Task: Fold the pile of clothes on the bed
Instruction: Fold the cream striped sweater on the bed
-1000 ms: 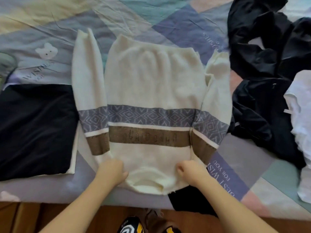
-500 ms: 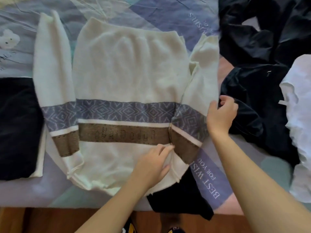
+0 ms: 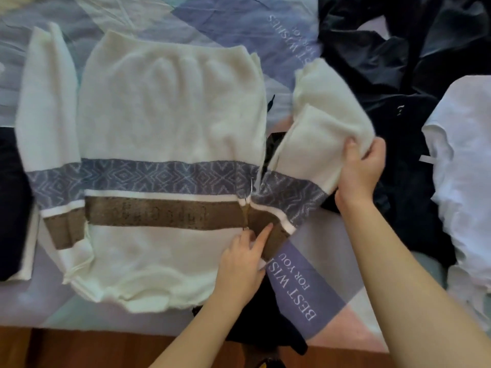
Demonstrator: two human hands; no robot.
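Here the cream sweater (image 3: 170,123) lies flat on the bed (image 3: 313,293). The left hand (image 3: 243,264) presses its armpit seam with fingers extended, while the right hand (image 3: 361,171) grips the sleeve (image 3: 326,123), lifted beside dark clothes (image 3: 393,75).

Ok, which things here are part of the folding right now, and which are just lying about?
In the job:
- cream sweater
- its sleeve, gripped by right hand
- left hand, pressing at the shoulder seam

Lying about:
- dark clothes pile
- white garment
- folded black item
- bedspread
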